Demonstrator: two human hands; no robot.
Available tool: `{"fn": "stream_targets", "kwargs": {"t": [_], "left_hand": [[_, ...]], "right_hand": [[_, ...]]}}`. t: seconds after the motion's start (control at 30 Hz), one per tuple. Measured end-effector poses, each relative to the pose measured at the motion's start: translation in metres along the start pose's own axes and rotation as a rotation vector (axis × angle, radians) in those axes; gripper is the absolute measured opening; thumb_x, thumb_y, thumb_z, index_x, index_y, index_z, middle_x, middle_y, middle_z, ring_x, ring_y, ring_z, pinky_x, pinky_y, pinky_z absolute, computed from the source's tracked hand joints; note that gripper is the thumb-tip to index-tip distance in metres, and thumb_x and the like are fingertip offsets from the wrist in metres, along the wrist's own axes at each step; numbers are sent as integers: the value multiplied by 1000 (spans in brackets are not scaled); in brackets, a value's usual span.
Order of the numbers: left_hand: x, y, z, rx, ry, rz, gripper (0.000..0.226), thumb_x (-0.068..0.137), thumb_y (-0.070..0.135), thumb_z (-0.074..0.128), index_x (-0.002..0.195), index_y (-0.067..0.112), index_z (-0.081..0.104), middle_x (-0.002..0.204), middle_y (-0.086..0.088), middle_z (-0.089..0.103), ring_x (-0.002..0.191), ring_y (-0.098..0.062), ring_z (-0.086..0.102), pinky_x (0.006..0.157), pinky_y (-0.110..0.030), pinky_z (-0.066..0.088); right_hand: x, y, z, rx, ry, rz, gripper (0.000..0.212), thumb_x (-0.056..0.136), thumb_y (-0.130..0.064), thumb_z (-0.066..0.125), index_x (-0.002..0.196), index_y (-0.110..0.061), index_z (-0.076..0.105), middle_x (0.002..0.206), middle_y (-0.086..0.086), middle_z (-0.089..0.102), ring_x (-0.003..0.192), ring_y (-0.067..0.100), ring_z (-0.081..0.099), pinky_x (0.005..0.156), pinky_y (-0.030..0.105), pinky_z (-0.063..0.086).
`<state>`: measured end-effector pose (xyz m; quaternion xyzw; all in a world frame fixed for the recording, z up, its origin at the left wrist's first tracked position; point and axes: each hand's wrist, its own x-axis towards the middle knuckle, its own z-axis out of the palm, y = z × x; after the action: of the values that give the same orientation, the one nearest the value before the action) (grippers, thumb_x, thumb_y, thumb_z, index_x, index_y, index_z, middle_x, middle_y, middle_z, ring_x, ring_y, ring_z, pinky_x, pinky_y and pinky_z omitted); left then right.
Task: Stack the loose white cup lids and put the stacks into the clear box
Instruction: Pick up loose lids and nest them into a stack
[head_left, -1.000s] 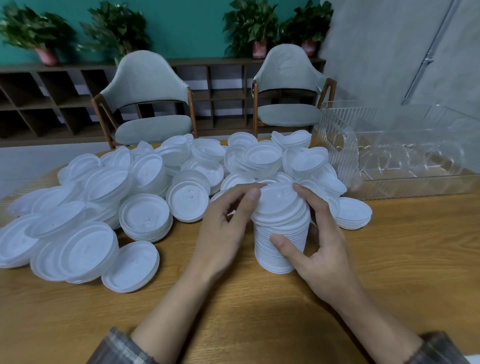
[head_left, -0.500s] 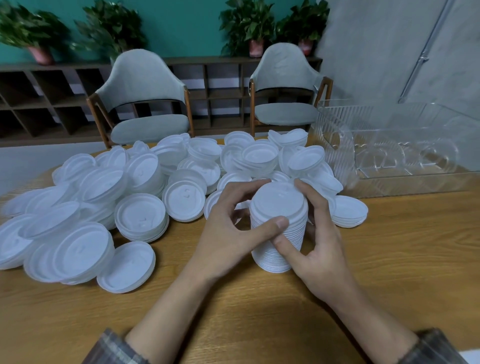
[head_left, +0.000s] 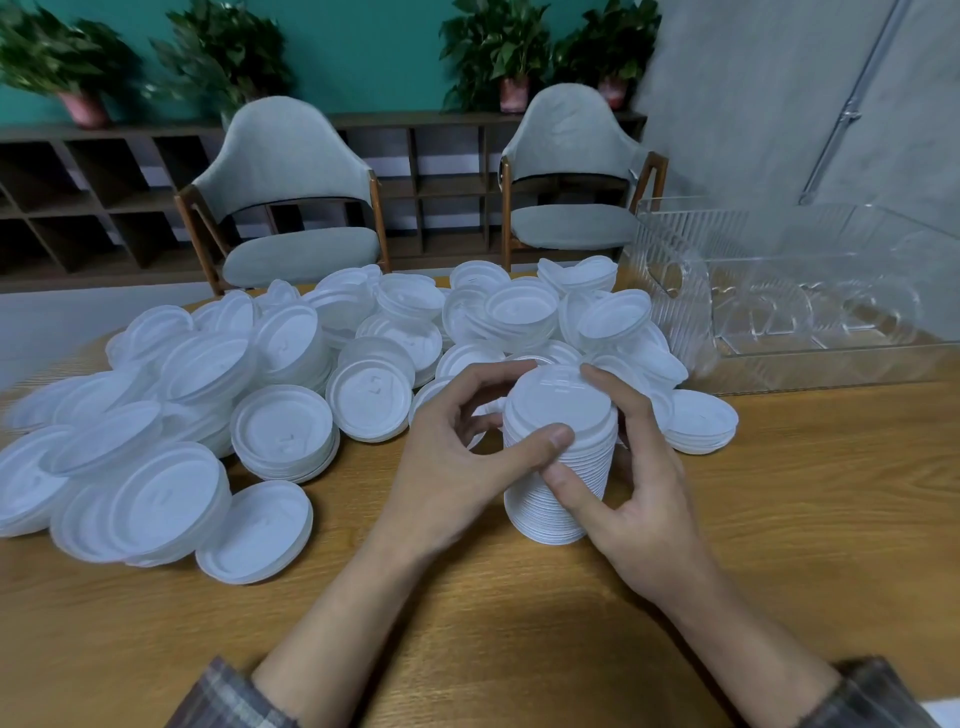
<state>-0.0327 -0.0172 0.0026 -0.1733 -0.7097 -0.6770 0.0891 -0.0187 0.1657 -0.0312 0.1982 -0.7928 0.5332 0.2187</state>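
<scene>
Squaring a tall stack of round white plastic cup lids (head_left: 561, 397) on the wooden bench (head_left: 789, 525), left of the clear plastic box (head_left: 831, 358). Holding its sides in the curled grip of left hand (head_left: 447, 467) and right hand (head_left: 641, 501). Calls next, likely, for lifting it whole into that box.

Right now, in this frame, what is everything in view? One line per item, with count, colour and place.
tall lid stack: one, white, upright at table centre, between both hands
loose lids: many, white, heaped left of and behind the stack
clear box: one, transparent, far right on the table
table: one, light wood, foreground
chairs: two, grey with wooden frames, behind the table
potted plants: four, green, atop the shelf unit
shelf unit: one, dark brown, against the teal wall
sleeves: two, plaid, bottom edge
hands: two; left hand grips the stack's top, right hand its side
</scene>
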Motion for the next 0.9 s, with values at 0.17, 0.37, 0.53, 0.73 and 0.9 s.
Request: {"fn": "stream_targets", "kwargs": {"t": [0.17, 0.37, 0.53, 0.73, 0.9], "left_hand": [[0, -1, -2, 47, -28, -16, 54, 75, 38, 87, 124, 26, 71, 127, 10, 73, 127, -14, 64, 109, -46, 50], [8, -6, -24, 145, 200, -21, 25, 96, 39, 60, 105, 22, 76, 101, 8, 77, 100, -10, 71, 84, -24, 53], [8, -27, -34, 726, 204, -46, 17, 78, 38, 79, 89, 30, 68, 80, 14, 68, 79, -6, 64, 70, -27, 50], [5, -33, -35, 966, 69, -47, 27, 81, 38, 86, 101, 28, 70, 88, 15, 67, 84, -6, 63, 75, -31, 53], [6, -34, -34, 923, 67, 16, 17, 88, 21, 79, 104, 26, 77, 87, 14, 72, 83, -3, 67, 76, -32, 56]], "right_hand": [[0, 0, -1, 7, 3, 6, 73, 82, -48, 79, 145, -36, 45, 137, -19, 59, 128, 14, 61, 103, 45, 54], [-1, 2, -5, -8, 39, 36, 74, 76, -54, 81, 141, -40, 47, 137, -24, 58, 130, 9, 59, 102, 42, 55], [-2, 5, -13, -27, 96, 44, 77, 77, -54, 80, 143, -31, 50, 140, -18, 59, 131, 13, 59, 103, 48, 54], [-3, 3, -13, -28, 82, 67, 76, 76, -56, 80, 143, -39, 48, 140, -22, 57, 132, 11, 57, 104, 47, 54], [-3, 2, -13, -25, 79, 66, 76, 76, -57, 79, 142, -40, 47, 139, -22, 57, 133, 9, 56, 105, 46, 53]]}}
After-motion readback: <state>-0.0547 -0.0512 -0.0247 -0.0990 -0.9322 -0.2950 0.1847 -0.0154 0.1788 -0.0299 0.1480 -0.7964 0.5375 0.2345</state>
